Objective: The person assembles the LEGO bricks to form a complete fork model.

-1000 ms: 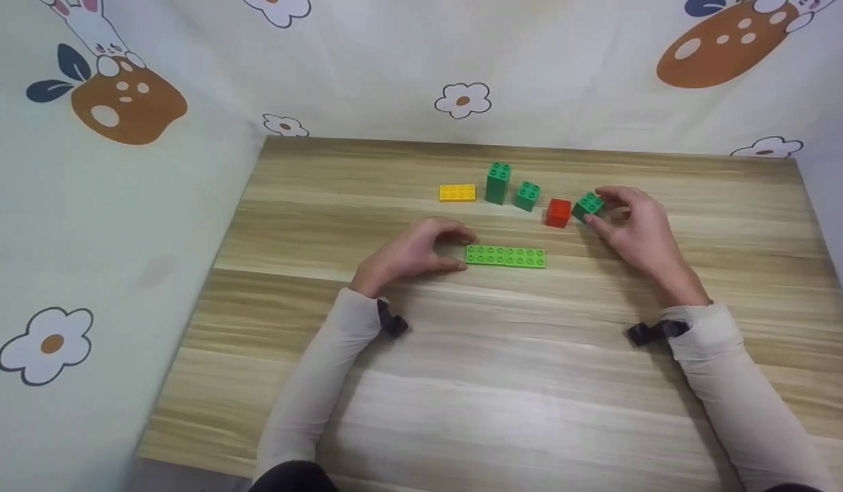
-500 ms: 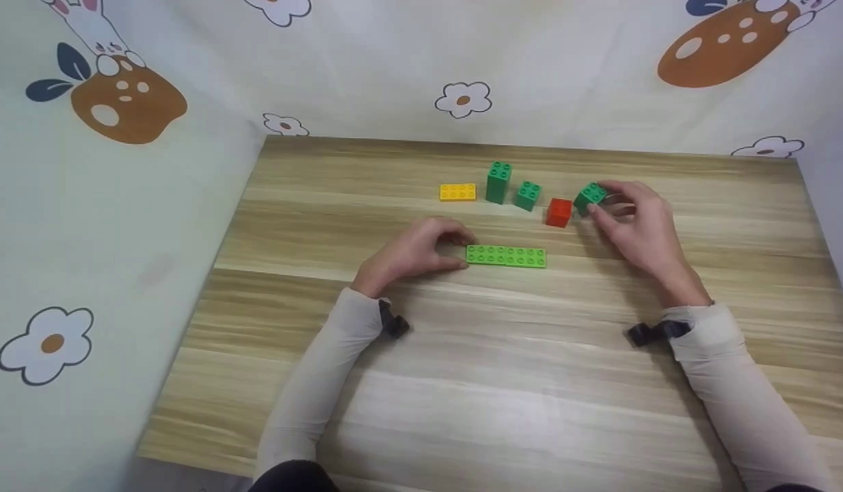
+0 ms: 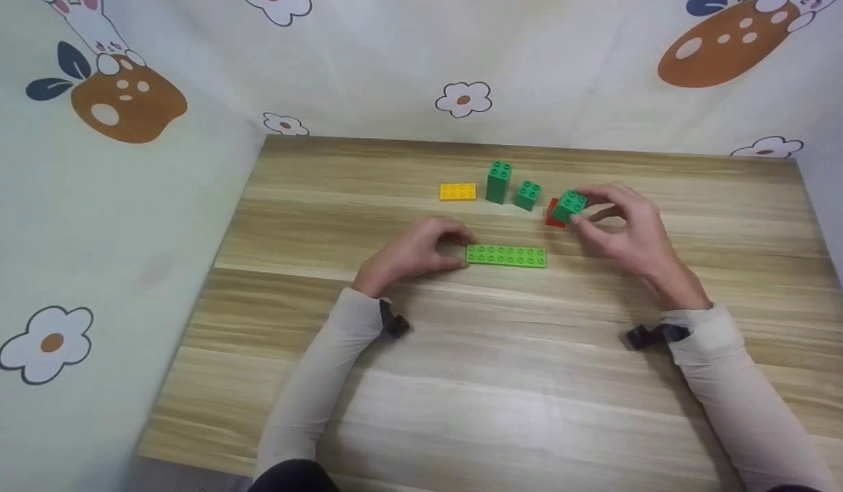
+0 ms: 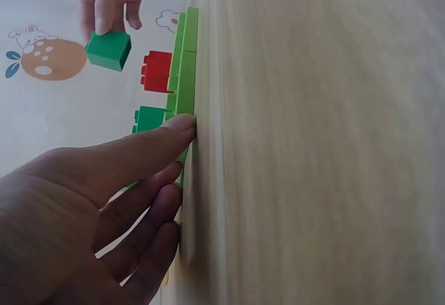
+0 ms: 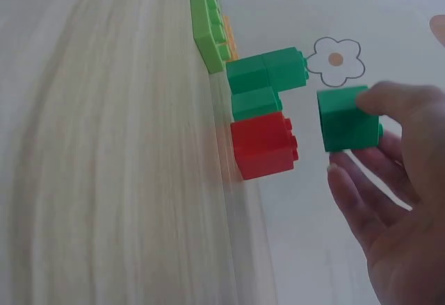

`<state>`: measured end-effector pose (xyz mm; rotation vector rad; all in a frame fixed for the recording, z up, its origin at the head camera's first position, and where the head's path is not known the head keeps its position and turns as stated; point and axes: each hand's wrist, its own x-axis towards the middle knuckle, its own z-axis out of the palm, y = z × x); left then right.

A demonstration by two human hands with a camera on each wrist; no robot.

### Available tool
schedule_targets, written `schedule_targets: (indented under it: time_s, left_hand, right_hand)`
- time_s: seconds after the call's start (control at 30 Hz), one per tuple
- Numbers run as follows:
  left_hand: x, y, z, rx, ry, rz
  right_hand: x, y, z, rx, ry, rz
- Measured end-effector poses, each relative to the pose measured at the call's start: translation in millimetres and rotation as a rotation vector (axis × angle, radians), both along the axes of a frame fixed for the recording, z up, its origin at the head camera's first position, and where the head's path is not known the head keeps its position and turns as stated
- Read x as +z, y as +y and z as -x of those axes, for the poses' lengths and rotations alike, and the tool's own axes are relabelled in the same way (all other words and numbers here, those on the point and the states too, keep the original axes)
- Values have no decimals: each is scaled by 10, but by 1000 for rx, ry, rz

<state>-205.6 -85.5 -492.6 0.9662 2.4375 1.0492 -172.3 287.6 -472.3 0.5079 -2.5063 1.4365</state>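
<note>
My left hand (image 3: 418,249) pinches the left end of a long light green row (image 3: 506,256), thumb at the near edge and fingers at the far edge. A seam (image 4: 189,52) partway along it shows in the left wrist view. Between thumb and fingertips, my right hand (image 3: 630,222) holds a green toy building brick (image 3: 569,206) up off the table. From the head it overlaps a red brick (image 3: 552,213), covering most of it. The right wrist view shows a gap between this green brick (image 5: 344,121) and the red brick (image 5: 263,145).
Behind the row, a flat yellow brick (image 3: 458,192), a tall green stack (image 3: 498,184) and a small green brick (image 3: 528,196) stand on the wooden table (image 3: 462,383). A patterned cloth wall (image 3: 373,75) borders the table at the back and left.
My right hand has lifted the green brick from beside the red brick and carried it left, over the red one in the head view. The left hand stays on the light green row.
</note>
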Motion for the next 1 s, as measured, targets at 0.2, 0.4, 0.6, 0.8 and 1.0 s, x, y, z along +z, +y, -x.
schedule_targets:
  time_s: [0.2,0.4,0.6,0.8,1.0]
  left_hand:
    - [2,4,2,-4,3,-8]
    - [4,8,-1,0,2,6]
    - [6,15,-3,0,4,7]
    - [6,8,-6,5,9,20]
    - [1,6,-7,7,16,17]
  right_hand:
    - [-36,-82,-30,149,-60,-7]
    - [-88,-114,-52,255,-152,-72]
    - [-103,-133,-75,313,-238,-148]
    - [-123,-135,-77,345,-290,-145]
    - [-117,-138,-74,362,-320,-140]
